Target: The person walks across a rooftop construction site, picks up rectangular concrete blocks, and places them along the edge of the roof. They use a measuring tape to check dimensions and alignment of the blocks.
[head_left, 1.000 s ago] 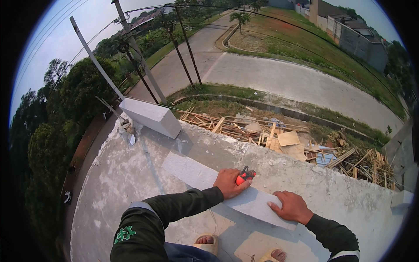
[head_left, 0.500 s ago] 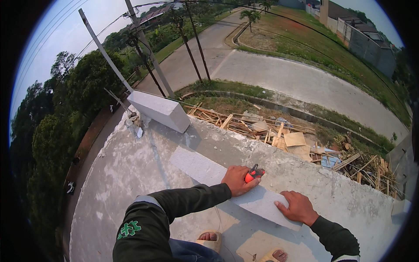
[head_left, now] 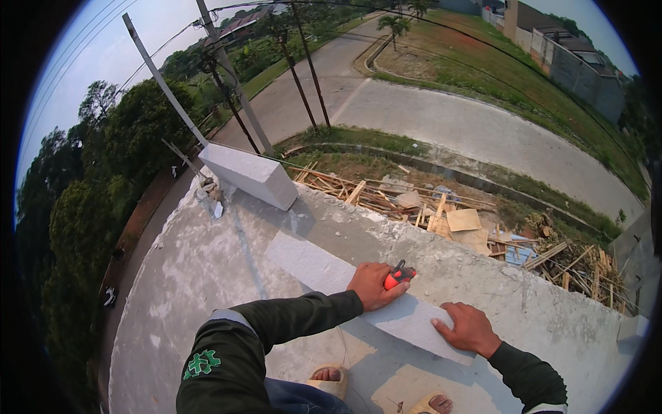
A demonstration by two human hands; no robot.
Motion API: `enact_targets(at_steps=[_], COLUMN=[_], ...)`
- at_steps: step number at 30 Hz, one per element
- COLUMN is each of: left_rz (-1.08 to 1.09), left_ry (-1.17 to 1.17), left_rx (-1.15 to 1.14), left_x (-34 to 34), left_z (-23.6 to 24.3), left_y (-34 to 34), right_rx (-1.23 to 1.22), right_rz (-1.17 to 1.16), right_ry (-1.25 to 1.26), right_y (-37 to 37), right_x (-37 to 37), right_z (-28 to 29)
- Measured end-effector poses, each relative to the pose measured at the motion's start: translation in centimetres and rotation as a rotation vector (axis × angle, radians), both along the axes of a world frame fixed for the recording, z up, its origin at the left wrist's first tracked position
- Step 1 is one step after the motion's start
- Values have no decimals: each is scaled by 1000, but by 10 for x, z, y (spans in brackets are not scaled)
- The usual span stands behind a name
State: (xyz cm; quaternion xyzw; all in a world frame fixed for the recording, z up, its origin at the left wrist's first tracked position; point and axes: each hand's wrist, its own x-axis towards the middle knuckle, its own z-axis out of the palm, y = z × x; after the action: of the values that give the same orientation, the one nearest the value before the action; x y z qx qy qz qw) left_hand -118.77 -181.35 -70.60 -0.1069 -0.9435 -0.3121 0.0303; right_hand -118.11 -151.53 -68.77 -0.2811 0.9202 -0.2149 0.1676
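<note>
My left hand (head_left: 372,286) is closed on a red-and-black tape measure (head_left: 398,276) and rests on top of a long, pale grey-white block (head_left: 305,262) lying diagonally on the concrete slab (head_left: 186,303). Toward the block's right end, my right hand (head_left: 465,328) grips its far edge, thumb on the top face. A thin wire or cord lies on the slab below the block. My sandalled feet (head_left: 327,376) stand on the near side of it.
Another block (head_left: 248,176) sits on the slab's broken far edge, beside debris and sticks (head_left: 205,190). A pale block (head_left: 631,331) is at the far right. Beyond the drop lie scrap wood (head_left: 465,224), a drain, roads (head_left: 448,110), poles with wires and trees (head_left: 89,221).
The whole view has shifted slightly right and upward since a second ago. Both hands and the tape measure keep the same places on the block.
</note>
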Motion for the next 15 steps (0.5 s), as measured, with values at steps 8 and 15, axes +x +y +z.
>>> enact_targets(at_steps=[8,15], left_rz=[-1,2], left_ry=[-20,-4], left_rx=[-24,-7], left_x=[0,0], left_z=[0,-1], left_y=[-1,-1], right_rx=[-1,5], right_rz=[8,9], right_ry=[7,3], right_y=[-1,0], right_x=[0,0], right_z=[2,1])
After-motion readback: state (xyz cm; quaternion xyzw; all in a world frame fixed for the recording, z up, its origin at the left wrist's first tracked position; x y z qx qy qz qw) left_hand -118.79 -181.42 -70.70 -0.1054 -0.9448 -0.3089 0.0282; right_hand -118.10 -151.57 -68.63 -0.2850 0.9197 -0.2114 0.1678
